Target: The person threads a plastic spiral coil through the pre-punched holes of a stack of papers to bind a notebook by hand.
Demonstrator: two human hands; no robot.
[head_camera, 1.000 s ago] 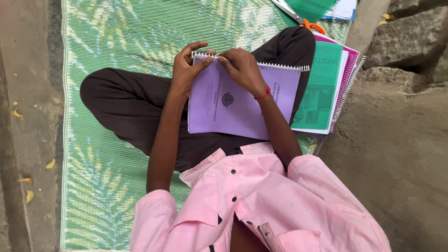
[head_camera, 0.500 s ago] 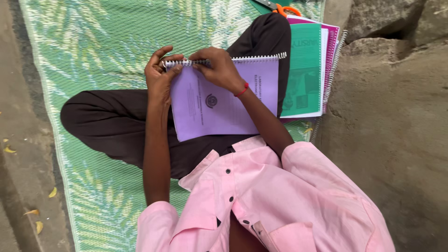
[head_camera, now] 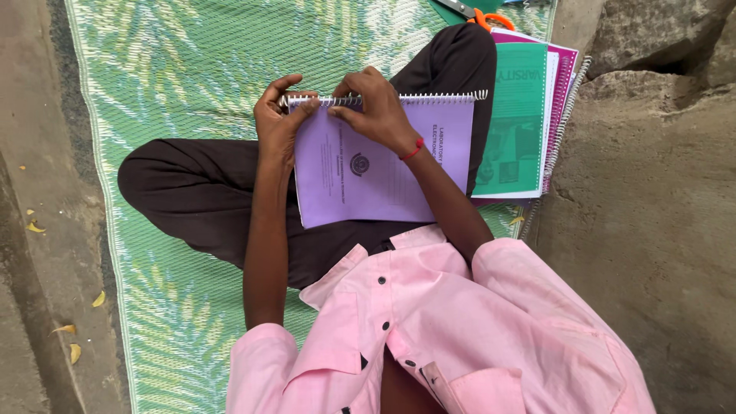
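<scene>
A purple spiral-bound booklet (head_camera: 383,172) lies on my lap, its white wire spiral (head_camera: 429,98) along the far edge. My left hand (head_camera: 277,123) grips the booklet's far left corner, thumb and fingers around the end of the spiral. My right hand (head_camera: 379,111), a red band at the wrist, pinches the spiral just right of the left hand. I sit cross-legged in dark trousers and a pink shirt.
A stack of spiral-bound booklets, green one (head_camera: 515,123) on top and pink (head_camera: 566,69) beneath, lies by my right knee. Orange-handled scissors (head_camera: 483,15) rest at the top. A green woven mat (head_camera: 192,69) covers the ground; a rough stone wall (head_camera: 652,192) rises on the right.
The view has shifted slightly, so everything sits a little further right in frame. Both hands stay at the spiral's left end, fingers working it with little visible movement.
</scene>
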